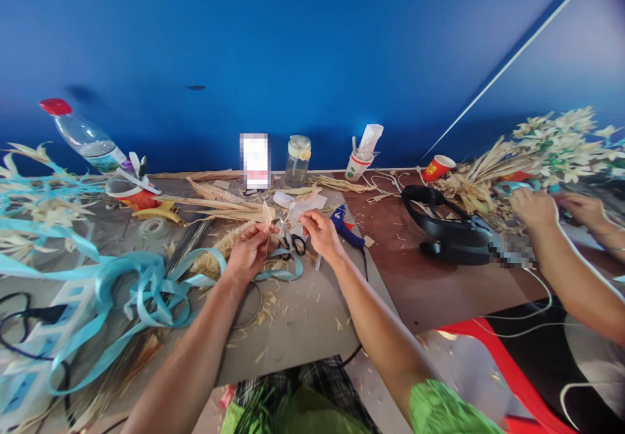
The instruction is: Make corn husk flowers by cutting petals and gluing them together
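My left hand (pixel 250 249) is pinched around a small pale flower of dried husk (pixel 267 214), its petals standing up past the fingertips. To the right of it, my right hand (pixel 319 231) is closed thumb to finger; whatever lies in that pinch is too small to make out. Scissors with black handles (pixel 298 245) lie on the table between the hands. Just beyond my right hand rests a blue glue gun (pixel 347 227). Long dry husk strips (pixel 229 211) spread out behind my left hand, and a fibrous tan bundle (pixel 215 259) lies beside its wrist.
Light-blue ribbon (pixel 141 284) sprawls at left near a white power strip (pixel 49 336). A tape roll (pixel 152 227), red cup (pixel 131 193) and tilted bottle (pixel 90 138) stand behind. A clear jar (pixel 297 161) and black headset (pixel 449 232) are farther right. Another person's hands (pixel 534 209) work beside husk flowers (pixel 556 141).
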